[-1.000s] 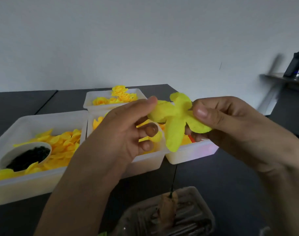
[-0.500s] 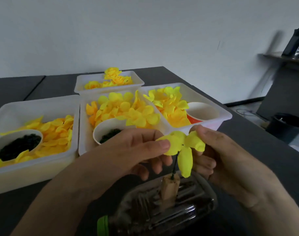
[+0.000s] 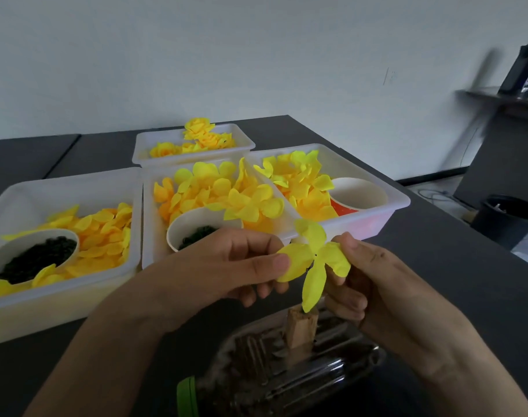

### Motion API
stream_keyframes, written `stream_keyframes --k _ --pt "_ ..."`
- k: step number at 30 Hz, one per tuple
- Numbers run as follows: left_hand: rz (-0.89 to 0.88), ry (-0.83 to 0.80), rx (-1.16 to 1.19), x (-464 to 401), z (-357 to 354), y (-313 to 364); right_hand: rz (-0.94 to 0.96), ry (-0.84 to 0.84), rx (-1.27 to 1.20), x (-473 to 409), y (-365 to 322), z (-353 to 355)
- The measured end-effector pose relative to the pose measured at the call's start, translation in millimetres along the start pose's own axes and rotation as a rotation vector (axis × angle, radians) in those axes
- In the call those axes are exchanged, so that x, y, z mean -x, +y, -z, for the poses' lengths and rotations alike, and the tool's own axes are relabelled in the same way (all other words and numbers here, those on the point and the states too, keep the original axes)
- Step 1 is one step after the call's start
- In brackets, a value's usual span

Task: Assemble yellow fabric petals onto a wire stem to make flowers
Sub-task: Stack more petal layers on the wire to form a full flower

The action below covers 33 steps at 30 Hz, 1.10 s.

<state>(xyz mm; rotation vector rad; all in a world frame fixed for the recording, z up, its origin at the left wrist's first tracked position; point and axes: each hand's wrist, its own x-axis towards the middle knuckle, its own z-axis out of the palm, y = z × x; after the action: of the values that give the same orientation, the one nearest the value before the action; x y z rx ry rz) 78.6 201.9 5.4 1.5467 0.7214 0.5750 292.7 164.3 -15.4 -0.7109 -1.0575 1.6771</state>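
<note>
A yellow fabric petal piece [image 3: 312, 260] with several lobes hangs just above a small wooden block [image 3: 300, 326] that stands on a clear plastic bottle [image 3: 274, 383] lying on its side. My left hand [image 3: 226, 266] pinches the piece's left lobe between thumb and fingers. My right hand [image 3: 374, 293] pinches its right lobe. The lowest lobe droops onto the block's top and hides the wire stem.
Four white bins stand on the dark table: a left bin [image 3: 16, 314] with petals and a cup of black beads [image 3: 37, 257], a middle bin [image 3: 154, 236], a right bin [image 3: 374, 218] with a paper cup [image 3: 359, 194], and a far bin [image 3: 193, 152] of finished flowers.
Both hands have carried the petal piece down from eye level to just above the wooden block. The view has tilted down, so the bins now show behind the hands.
</note>
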Motion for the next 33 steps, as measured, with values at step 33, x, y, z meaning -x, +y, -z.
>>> stream_keyframes --k 33 --pt "-0.186 -0.150 0.332 -20 7 -34 0.060 -0.064 0.076 6 -9 -6"
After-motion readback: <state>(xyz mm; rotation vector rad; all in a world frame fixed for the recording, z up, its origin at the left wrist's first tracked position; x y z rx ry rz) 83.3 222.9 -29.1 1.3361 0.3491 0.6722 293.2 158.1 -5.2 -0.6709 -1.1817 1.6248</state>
